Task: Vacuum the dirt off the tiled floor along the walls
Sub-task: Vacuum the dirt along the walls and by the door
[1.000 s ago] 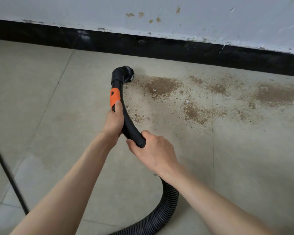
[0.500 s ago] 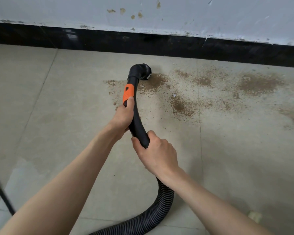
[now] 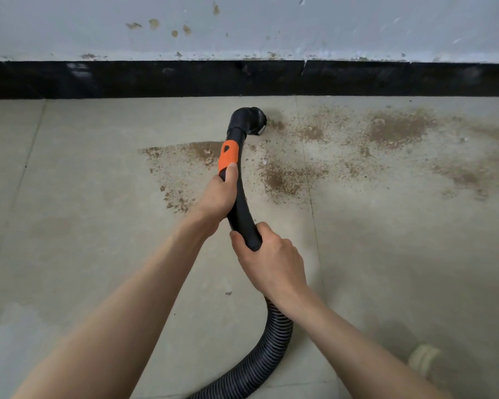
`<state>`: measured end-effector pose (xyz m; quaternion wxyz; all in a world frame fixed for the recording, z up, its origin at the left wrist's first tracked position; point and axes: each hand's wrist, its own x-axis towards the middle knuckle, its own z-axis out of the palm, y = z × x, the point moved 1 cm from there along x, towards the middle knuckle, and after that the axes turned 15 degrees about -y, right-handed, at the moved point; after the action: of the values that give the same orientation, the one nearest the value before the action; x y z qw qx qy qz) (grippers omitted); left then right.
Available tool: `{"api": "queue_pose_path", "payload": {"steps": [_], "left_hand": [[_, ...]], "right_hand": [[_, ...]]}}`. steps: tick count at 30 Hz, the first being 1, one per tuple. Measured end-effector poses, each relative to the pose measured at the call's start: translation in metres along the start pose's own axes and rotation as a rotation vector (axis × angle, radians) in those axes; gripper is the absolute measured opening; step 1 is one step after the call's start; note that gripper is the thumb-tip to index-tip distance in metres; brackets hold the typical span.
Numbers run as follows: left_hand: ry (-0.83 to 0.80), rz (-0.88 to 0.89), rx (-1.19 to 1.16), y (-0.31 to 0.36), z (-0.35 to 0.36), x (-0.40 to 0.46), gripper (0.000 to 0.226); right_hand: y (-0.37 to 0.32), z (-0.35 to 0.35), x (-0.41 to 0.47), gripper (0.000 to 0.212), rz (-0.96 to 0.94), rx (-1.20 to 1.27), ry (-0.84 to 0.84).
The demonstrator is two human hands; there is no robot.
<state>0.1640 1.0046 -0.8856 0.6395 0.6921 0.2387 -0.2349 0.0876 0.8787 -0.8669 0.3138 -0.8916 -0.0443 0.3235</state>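
- The right hand (image 3: 274, 260) is wrapping its fingers round the near end of the black vacuum wand (image 3: 240, 203), just where the rigid tube is meeting the ribbed hose (image 3: 264, 358)
- The left hand (image 3: 218, 197) is gripping the same wand farther along, thumb lying up the tube with its tip touching the orange collar (image 3: 228, 156)
- The wand is running with its long axis from near to far, leaning slightly left as it goes away from the hands, then bending at an elbow so that the nozzle (image 3: 255, 122) is pointing right and down at the floor
- The nozzle is sitting on the tiled floor (image 3: 84, 226) close to the black skirting (image 3: 127, 79), at the left edge of a brown dirt (image 3: 395, 129) spread
- More dirt is lying on both sides of the wand: a wedge-shaped patch to its left under the orange collar, a denser patch to its right, and further patches trailing off to the far right along the wall
- The hose is curving from under the right wrist toward the near edge of the view, bending left
- The pale wall (image 3: 329, 30) above the skirting is carrying a few brown specks
- A small pale object (image 3: 422, 357) is lying on the floor near the right forearm; what it is cannot be told
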Motion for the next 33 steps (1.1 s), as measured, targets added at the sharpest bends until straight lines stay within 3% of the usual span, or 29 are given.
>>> {"api": "queue_pose_path", "payload": {"steps": [6, 18, 27, 33], "left_hand": [[-0.020, 0.009, 0.002, 0.020, 0.000, 0.023, 0.057], [0.136, -0.063, -0.116, 0.010, -0.074, 0.004, 0.067], [0.400, -0.078, -0.346, -0.036, -0.128, -0.047, 0.040], [0.434, -0.080, -0.404, -0.058, -0.136, -0.080, 0.037]], "right_hand": [[-0.004, -0.015, 0.025, 0.041, -0.006, 0.020, 0.033], [-0.063, 0.006, 0.040, 0.040, -0.104, -0.075, -0.164], [-0.095, 0.048, 0.032, 0.037, -0.296, -0.204, -0.336], [-0.102, 0.068, 0.014, 0.040, -0.340, -0.256, -0.404]]}}
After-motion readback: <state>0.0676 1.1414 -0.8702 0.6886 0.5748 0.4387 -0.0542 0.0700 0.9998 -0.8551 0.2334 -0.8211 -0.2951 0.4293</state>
